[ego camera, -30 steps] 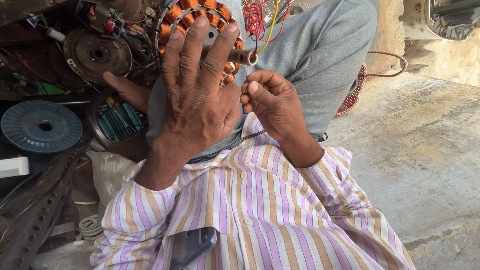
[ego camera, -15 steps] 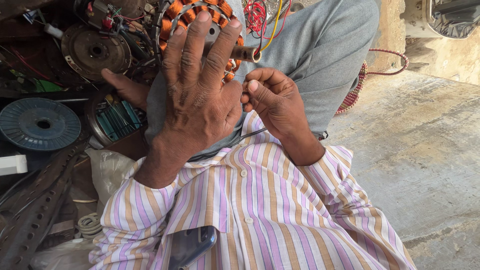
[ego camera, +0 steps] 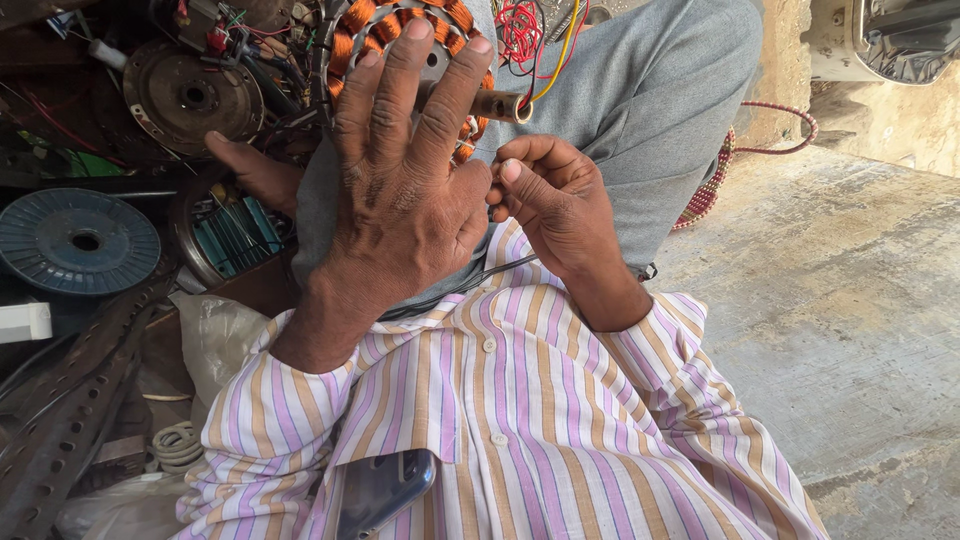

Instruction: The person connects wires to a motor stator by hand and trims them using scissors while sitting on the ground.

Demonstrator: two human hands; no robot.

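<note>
Concrete floor [ego camera: 850,330] lies beside my lap. My left hand [ego camera: 400,190] spreads flat, fingers wide, over the copper coil ring [ego camera: 362,18]. My right hand [ego camera: 545,195] pinches a thin wire [ego camera: 487,152].

Blue spool [ego camera: 77,241] – metal disc [ego camera: 187,96] – phone [ego camera: 384,489].

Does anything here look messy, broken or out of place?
Mostly clutter. Loose red and yellow wires spill in a tangle beside the copper-wound stator under the left hand. A phone sticks halfway out of the striped shirt pocket.
</note>
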